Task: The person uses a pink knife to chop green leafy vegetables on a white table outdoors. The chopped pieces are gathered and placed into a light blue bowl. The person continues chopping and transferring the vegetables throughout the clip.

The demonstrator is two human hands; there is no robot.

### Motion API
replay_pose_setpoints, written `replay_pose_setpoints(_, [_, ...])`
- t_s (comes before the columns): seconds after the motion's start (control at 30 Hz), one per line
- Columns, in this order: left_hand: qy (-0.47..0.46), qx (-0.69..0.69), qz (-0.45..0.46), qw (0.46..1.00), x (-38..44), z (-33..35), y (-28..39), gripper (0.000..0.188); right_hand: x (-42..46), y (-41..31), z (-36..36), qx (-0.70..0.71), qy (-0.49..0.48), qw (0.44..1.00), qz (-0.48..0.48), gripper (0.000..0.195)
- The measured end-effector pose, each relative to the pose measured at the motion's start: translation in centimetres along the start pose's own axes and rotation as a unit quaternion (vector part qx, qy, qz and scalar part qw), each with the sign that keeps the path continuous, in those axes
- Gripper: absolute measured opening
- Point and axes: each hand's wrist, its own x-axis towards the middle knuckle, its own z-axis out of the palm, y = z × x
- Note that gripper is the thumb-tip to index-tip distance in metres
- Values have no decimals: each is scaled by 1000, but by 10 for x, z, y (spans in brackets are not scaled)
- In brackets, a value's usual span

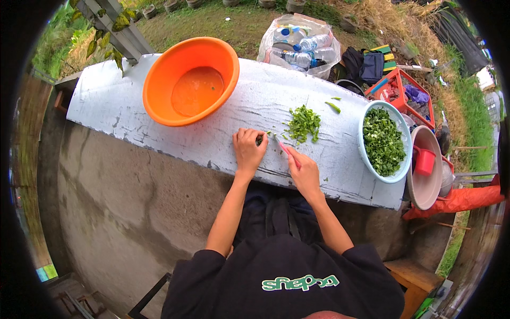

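Note:
My left hand (pixel 250 149) rests on the pale table (pixel 119 107) with its fingers curled around a small bunch of green vegetable (pixel 259 140). Just to its right, my right hand (pixel 304 169) grips the pink handle of a knife (pixel 287 151), whose blade points at the bunch. A loose pile of chopped greens (pixel 303 124) lies beyond the knife. Two small green pieces (pixel 333 107) lie past that pile, towards the far edge. At the right end stands a light blue plastic basket (pixel 361 141) full of chopped greens (pixel 383 143).
An orange plastic basin (pixel 153 93) with a little liquid stands left on the table. Beyond the far edge sits a clear bag of plastic bottles (pixel 303 50). Right of the table are a red crate (pixel 402 104) and a pinkish basin (pixel 432 191) holding a red dipper (pixel 424 161).

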Motion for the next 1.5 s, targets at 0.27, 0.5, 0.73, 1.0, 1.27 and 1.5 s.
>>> replay_pose_setpoints(0.27, [-8, 1, 3, 1000, 1, -1, -1, 7, 13, -9, 18, -2, 26, 999, -38, 32])
replay_pose_setpoints(0.5, [1, 1, -7, 1000, -1, 3, -2, 7, -4, 13, -2, 20, 17, 999, -31, 32])
replay_pose_setpoints(0.73, [1, -74, -35, 997, -3, -10, 0, 13, 15, -8, 18, 47, 27, 997, -50, 30])
replay_pose_setpoints(1.0, [-25, 30, 6, 999, -15, -19, 8, 12, 14, -3, 10, 5, -25, 1000, -15, 30])
replay_pose_setpoints(1.27, [-14, -4, -6, 1000, -19, -13, -4, 10, -7, 1, -10, -4, -12, 1000, -19, 30])
replay_pose_setpoints(1.5, [-22, 10, -24, 999, -18, -18, 5, 11, 5, -1, 7, -10, -16, 999, -35, 30])
